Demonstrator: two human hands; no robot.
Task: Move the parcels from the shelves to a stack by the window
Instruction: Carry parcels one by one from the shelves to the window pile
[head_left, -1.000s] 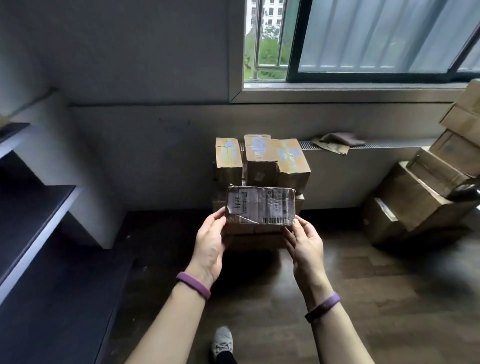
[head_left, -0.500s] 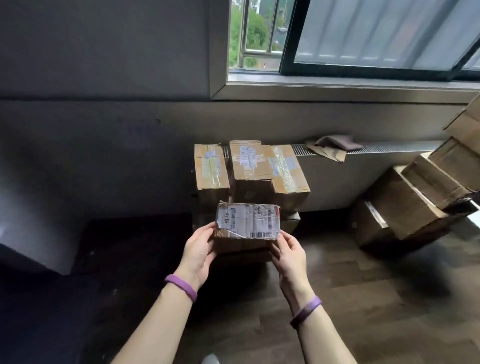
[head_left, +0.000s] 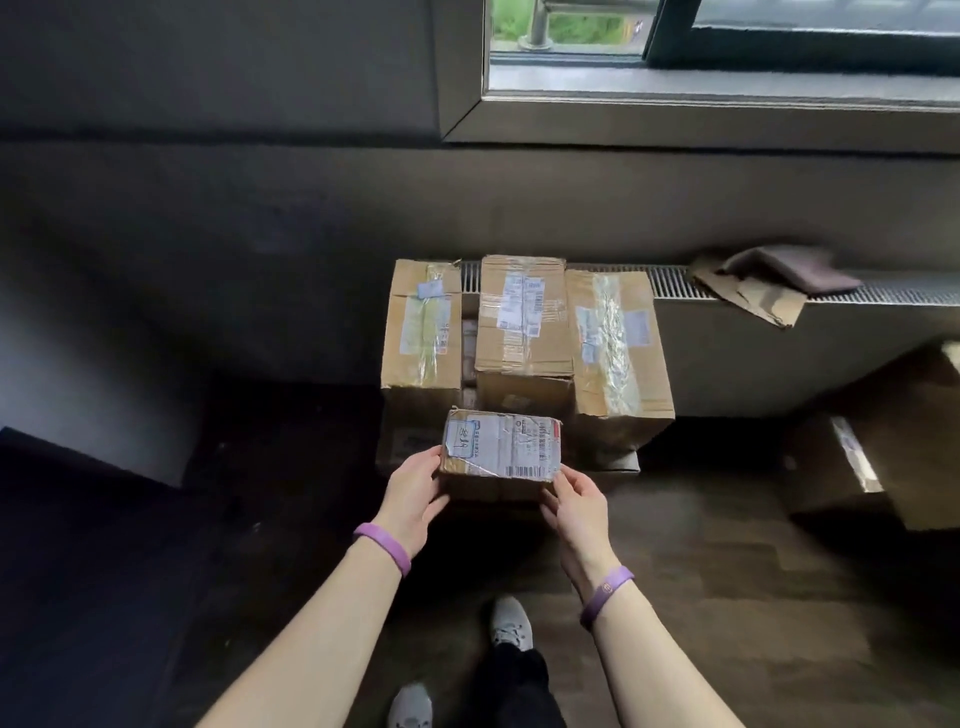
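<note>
- A dim room with a dark wood floor (head_left: 727, 597). A pale shoe (head_left: 511, 621) shows at the bottom edge, between the forearms.
- The left hand (head_left: 415, 493) grips the left end of the small parcel (head_left: 501, 449), and the right hand (head_left: 576, 499) pinches its lower right corner. The fingers of both are curled on the cardboard, and the label faces up.
- The small parcel sits at centre frame, low against the front of the stack (head_left: 522, 317) under the window (head_left: 571, 31).
- Just behind it, three taped cartons form the stack's top row, side by side.
- Beyond, a radiator grille (head_left: 883, 293) carries a folded cloth (head_left: 789, 270) and a cardboard scrap (head_left: 753, 296).
- Since a second ago the person has closed in on the stack. The shelves at the left have dropped out of view, and the small parcel has come down from in front of the top row towards the stack's base. I judge the carry is nearly over and only the set-down and release remain.
- Whether the small parcel already rests on a lower carton or hangs just above it cannot be told, because its underside is hidden.
- The stack's bottom layer is mostly in shadow. The bigger boxes (head_left: 909, 441) at the right are cut off by the frame, and the label text is too small to read.
</note>
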